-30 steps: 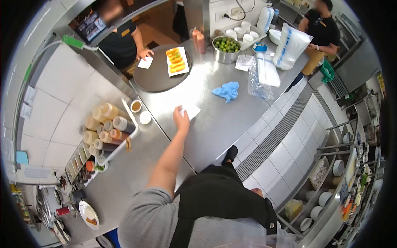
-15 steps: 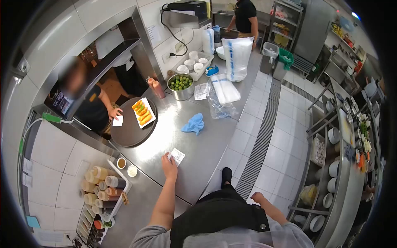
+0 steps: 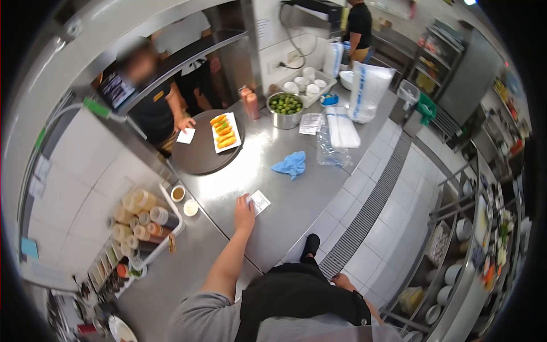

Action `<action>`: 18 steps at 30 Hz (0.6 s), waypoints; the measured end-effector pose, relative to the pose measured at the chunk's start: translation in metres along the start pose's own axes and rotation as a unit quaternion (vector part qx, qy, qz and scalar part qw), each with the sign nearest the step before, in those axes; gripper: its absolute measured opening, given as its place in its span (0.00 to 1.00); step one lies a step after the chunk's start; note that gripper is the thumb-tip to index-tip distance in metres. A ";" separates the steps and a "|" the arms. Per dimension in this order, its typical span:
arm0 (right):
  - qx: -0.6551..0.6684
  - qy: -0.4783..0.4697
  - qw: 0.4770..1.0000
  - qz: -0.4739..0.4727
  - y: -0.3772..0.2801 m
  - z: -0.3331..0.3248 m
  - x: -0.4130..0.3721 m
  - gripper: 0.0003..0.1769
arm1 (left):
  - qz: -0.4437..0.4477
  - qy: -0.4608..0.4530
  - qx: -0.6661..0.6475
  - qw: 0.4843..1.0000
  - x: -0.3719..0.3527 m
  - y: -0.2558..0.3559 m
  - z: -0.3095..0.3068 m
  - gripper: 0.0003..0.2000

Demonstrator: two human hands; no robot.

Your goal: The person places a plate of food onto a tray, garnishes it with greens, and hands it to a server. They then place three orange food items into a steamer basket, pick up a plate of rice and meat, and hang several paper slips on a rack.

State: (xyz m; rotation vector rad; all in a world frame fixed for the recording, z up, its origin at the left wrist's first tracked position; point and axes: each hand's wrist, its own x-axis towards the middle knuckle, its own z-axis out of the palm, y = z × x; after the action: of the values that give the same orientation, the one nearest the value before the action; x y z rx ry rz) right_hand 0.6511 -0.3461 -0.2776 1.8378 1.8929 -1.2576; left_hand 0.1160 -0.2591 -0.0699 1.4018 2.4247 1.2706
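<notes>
Printed slip [image 3: 261,202], one, lying on the steel counter [image 3: 273,239] at the fingertips of the left hand [image 3: 245,214]. Left to right: two small cups [image 3: 191,207]; one round tray [image 3: 194,147] bearing one white plate [image 3: 235,126]; the left hand, fingers close together over the slip's edge, pinch or press indeterminable; one blue cloth [image 3: 290,165]; the right hand [image 3: 342,281], well apart, finger state indiscernible.
</notes>
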 end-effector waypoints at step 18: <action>0.040 0.027 0.998 0.036 0.016 -0.005 -0.033 0.17 | -0.020 -0.001 0.001 1.000 0.002 0.001 -0.003 0.16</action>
State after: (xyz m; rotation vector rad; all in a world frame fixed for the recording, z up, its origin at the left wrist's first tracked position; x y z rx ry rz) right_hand 0.6740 -0.3688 -0.2587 1.9816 1.8091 -1.2906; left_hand 0.1144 -0.2593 -0.0671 1.3455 2.4407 1.2589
